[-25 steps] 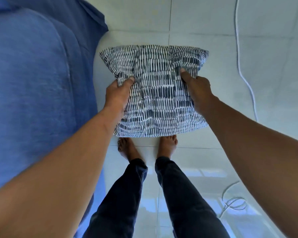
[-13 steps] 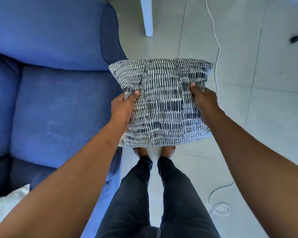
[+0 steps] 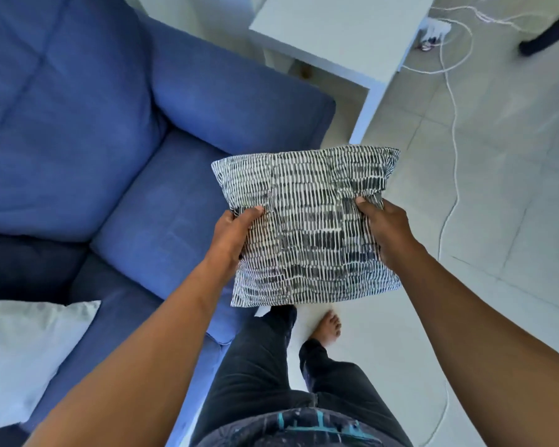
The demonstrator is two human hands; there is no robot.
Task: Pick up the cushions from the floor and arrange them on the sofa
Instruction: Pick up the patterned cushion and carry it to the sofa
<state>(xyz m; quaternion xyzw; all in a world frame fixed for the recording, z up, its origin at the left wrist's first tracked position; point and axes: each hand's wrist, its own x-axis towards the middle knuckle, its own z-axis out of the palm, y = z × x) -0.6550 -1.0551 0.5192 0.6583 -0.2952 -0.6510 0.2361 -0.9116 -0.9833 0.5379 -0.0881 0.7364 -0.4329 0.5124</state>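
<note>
A patterned cushion (image 3: 307, 227), black and white with short dashed stripes, is held in the air in front of the person, clear of the floor and not touching the sofa. The left hand (image 3: 231, 235) grips its left edge, thumb on the top face and the remaining fingers curled underneath, bunching the fabric. The right hand (image 3: 384, 230) grips the right edge in the same manner, thumb pressed onto the cover and the other fingers hidden beneath. Both hands are closed firmly on the cushion, which sits roughly level between them, its far edge slightly flared. The cushion hangs over the front right corner of the blue sofa (image 3: 117, 130), partly above the seat pad and partly above the tiled floor (image 3: 497, 221). A white cushion (image 3: 23, 353) rests on the sofa seat at the lower left of the view. A white side table (image 3: 333, 37) stands just beside the sofa's armrest. A white cable (image 3: 454, 130) trails across the tiles to the right. The person stands close against the sofa front in dark trousers, one bare foot (image 3: 328, 327) visible on the floor below the cushion.
</note>
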